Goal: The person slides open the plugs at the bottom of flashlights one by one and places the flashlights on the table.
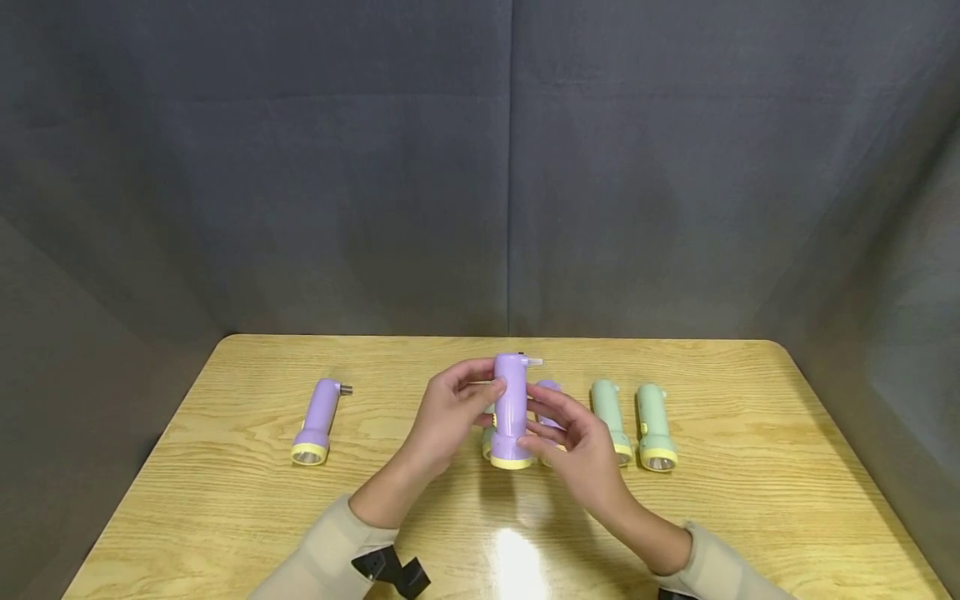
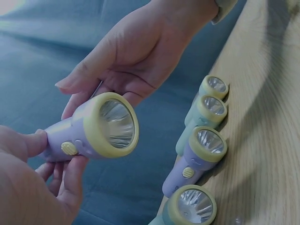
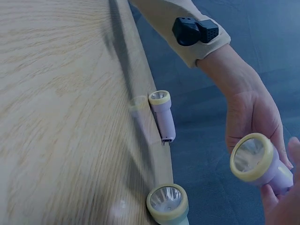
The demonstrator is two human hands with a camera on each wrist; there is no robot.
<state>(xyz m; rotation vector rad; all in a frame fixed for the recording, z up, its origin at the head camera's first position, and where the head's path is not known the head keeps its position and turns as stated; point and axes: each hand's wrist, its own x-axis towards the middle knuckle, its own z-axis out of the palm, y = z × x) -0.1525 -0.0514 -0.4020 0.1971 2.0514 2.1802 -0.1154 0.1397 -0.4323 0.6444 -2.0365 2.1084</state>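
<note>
A purple flashlight [image 1: 511, 408] with a yellow rim is raised above the table, lens end down, a small plug sticking out sideways near its top. My left hand [image 1: 442, 408] grips its body, thumb in front and fingers behind. The left wrist view shows the yellow switch [image 2: 69, 148] and clear lens [image 2: 117, 124] of this flashlight. My right hand [image 1: 581, 446] is at the other side, its fingers beside the body. Seen from the left wrist, the right thumb [image 2: 77, 77] is extended and apart from the flashlight; whether its fingertips touch the body is partly hidden.
Another purple flashlight [image 1: 321, 421], plug out, lies at the left of the wooden table [image 1: 225, 517]. Green flashlights [image 1: 609, 410] lie at the right. Behind the hands, one green flashlight [image 1: 487, 446] and one purple flashlight [image 1: 550, 386] are partly hidden. Dark curtains [image 1: 360, 208] surround the table.
</note>
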